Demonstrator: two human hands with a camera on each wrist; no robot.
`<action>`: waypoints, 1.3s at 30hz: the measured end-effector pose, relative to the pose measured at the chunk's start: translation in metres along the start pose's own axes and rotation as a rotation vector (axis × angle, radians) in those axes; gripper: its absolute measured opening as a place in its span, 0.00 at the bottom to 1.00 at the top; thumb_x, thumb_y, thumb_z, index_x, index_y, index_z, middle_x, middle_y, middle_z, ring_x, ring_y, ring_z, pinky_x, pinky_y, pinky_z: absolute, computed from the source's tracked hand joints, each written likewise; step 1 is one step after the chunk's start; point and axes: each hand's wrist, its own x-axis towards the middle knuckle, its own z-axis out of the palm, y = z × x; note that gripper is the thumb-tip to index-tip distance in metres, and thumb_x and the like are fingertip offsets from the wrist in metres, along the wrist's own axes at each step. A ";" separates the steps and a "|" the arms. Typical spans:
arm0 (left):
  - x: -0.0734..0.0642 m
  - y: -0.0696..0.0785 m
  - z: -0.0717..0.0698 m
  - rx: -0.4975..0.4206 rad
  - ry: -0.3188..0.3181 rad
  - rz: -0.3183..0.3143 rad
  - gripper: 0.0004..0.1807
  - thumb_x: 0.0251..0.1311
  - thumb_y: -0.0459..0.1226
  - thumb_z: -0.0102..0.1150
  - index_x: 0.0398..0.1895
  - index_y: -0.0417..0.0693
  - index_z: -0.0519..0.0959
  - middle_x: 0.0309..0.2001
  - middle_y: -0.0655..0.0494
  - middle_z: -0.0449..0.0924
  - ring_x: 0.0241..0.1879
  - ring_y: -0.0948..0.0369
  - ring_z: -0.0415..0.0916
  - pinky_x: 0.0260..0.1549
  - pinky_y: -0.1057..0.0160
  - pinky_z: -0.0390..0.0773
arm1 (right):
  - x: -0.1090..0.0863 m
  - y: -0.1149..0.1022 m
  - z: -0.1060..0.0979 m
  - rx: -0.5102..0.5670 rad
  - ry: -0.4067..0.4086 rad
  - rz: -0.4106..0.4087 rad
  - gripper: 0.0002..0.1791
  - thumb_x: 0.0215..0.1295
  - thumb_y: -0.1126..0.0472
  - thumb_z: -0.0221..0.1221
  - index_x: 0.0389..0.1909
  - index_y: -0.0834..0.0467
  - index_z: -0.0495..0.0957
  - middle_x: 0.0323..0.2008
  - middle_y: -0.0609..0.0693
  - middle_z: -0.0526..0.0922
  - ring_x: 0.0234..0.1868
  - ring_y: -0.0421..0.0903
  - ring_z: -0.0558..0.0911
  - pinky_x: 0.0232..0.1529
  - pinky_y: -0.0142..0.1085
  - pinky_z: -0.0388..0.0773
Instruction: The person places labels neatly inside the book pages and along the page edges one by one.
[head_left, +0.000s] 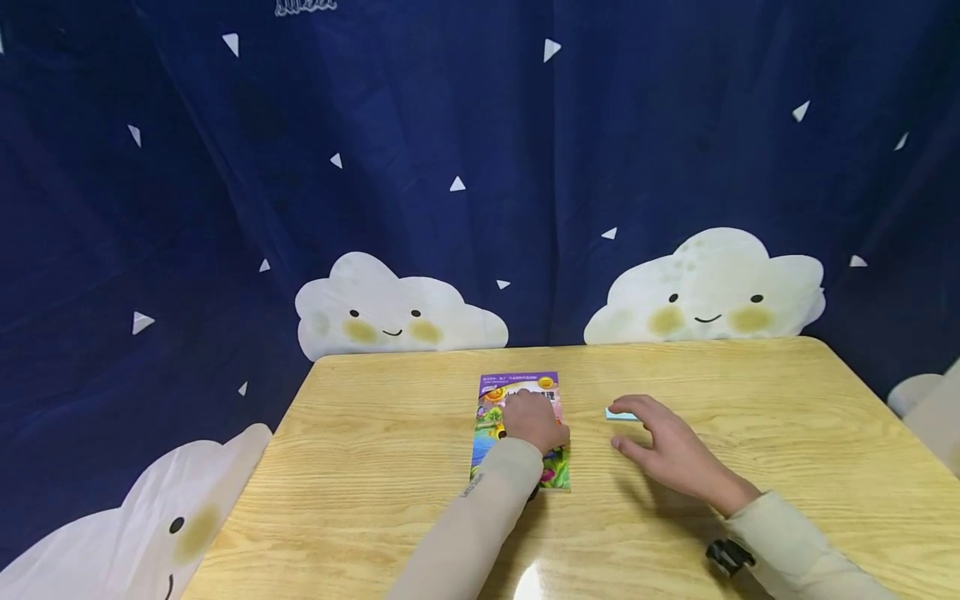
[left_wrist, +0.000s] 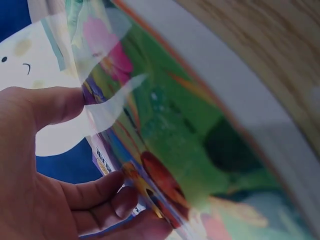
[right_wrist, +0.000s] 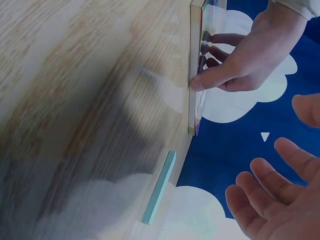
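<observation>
Purple, blue and green across the glossy cover of a children's picture book, laid flat near the middle of a wood-grain worktop, toward its far edge. Held there by the left hand, with fingers bent onto the cover and thumb against the right-hand edge. To the right, near a slim light-blue block flat on the wood, the right hand, fingers spread and gripping nothing. Likely light, and firm enough as a closed volume to slide or lift in one piece; probably slippery across the shiny cover, with corners and page edges most at risk of creasing. Best taken through the full thickness at one edge, not by the cover alone. Probably light too, the block, and best pinched by its long sides. Underfoot of it all, pale, smooth grain with rounded far corners and a bright glare toward the front. Behind, a navy fabric backdrop of small white triangles and smiling clouds.
</observation>
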 end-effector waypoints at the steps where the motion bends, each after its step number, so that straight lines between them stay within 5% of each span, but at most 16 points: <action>1: 0.000 0.001 0.000 -0.018 -0.007 -0.008 0.29 0.47 0.60 0.65 0.43 0.48 0.86 0.42 0.54 0.82 0.41 0.57 0.79 0.46 0.58 0.83 | 0.000 0.000 0.000 -0.001 0.000 -0.001 0.20 0.61 0.63 0.66 0.55 0.57 0.78 0.55 0.55 0.81 0.55 0.55 0.82 0.46 0.50 0.83; 6: 0.002 0.001 0.001 -0.105 -0.019 -0.027 0.24 0.47 0.56 0.66 0.37 0.46 0.85 0.40 0.53 0.81 0.32 0.59 0.77 0.34 0.59 0.85 | -0.001 0.000 -0.002 -0.001 -0.002 0.003 0.20 0.61 0.63 0.66 0.54 0.57 0.78 0.55 0.55 0.81 0.55 0.55 0.81 0.46 0.50 0.83; 11: 0.003 -0.004 -0.005 -0.176 -0.060 0.007 0.19 0.51 0.54 0.61 0.25 0.47 0.83 0.33 0.54 0.81 0.31 0.59 0.74 0.32 0.60 0.82 | -0.003 0.001 -0.005 0.005 -0.009 0.012 0.19 0.62 0.62 0.66 0.54 0.57 0.78 0.56 0.56 0.81 0.55 0.56 0.81 0.46 0.51 0.82; 19: 0.007 -0.033 -0.019 -0.383 -0.161 0.087 0.18 0.56 0.52 0.53 0.24 0.48 0.80 0.29 0.54 0.79 0.27 0.58 0.73 0.36 0.55 0.81 | -0.004 0.003 -0.006 0.000 -0.003 0.020 0.20 0.62 0.62 0.66 0.55 0.57 0.78 0.56 0.56 0.80 0.56 0.56 0.81 0.48 0.52 0.82; 26: 0.010 -0.052 -0.023 -0.519 -0.256 0.135 0.19 0.60 0.53 0.50 0.20 0.51 0.71 0.23 0.56 0.72 0.22 0.60 0.69 0.19 0.65 0.66 | -0.005 0.003 -0.008 0.009 -0.030 0.043 0.19 0.63 0.61 0.65 0.55 0.57 0.77 0.57 0.57 0.79 0.58 0.57 0.80 0.52 0.55 0.81; 31: 0.009 -0.055 -0.026 -0.498 -0.272 0.172 0.20 0.61 0.53 0.50 0.17 0.53 0.69 0.21 0.58 0.69 0.20 0.62 0.67 0.19 0.66 0.64 | -0.005 0.002 -0.009 0.013 -0.035 0.044 0.19 0.64 0.60 0.65 0.55 0.57 0.77 0.58 0.58 0.79 0.58 0.59 0.79 0.53 0.56 0.80; 39: 0.005 -0.049 -0.028 -0.448 -0.277 0.143 0.23 0.61 0.56 0.52 0.38 0.45 0.81 0.28 0.55 0.74 0.27 0.59 0.71 0.25 0.63 0.68 | -0.007 0.004 -0.009 0.005 -0.039 0.030 0.19 0.64 0.60 0.65 0.55 0.57 0.77 0.58 0.58 0.78 0.58 0.59 0.79 0.53 0.57 0.80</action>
